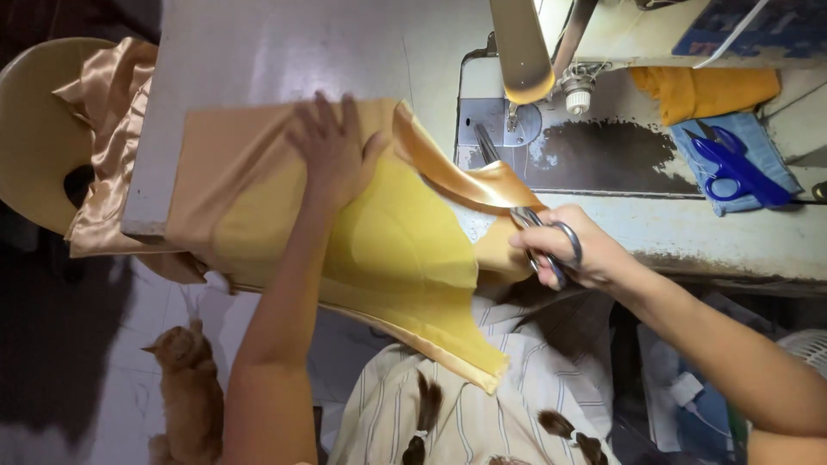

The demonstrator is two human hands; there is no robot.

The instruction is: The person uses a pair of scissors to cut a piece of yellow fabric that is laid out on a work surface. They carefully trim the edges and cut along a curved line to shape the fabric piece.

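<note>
Nearest, a striped shirt [482, 405] across the lap, and an orange cat [185, 387] on the floor to the left. Just above, draped off the table edge [146, 172] and hanging toward the lap: the golden-yellow fabric piece [388, 250], shiny satin folded back along its rim. Judged light, soft and slippery, apt to slide unless pinned; best held flat near the cut line. Pressed onto it, the left hand [332, 151], fingers spread and flat, gripping nothing. To the right, the right hand [573, 250], closed around the handles of silver scissors [527, 220], blades lying under the satin fold, so their gap could not be told. Farther back, the sewing machine bed [594, 151] with its presser foot close to the cloth, then blue scissors [736, 164] on a blue cloth beside an orange rag [706, 90]. Far left, more satin [108, 129] heaped over a chair.
</note>
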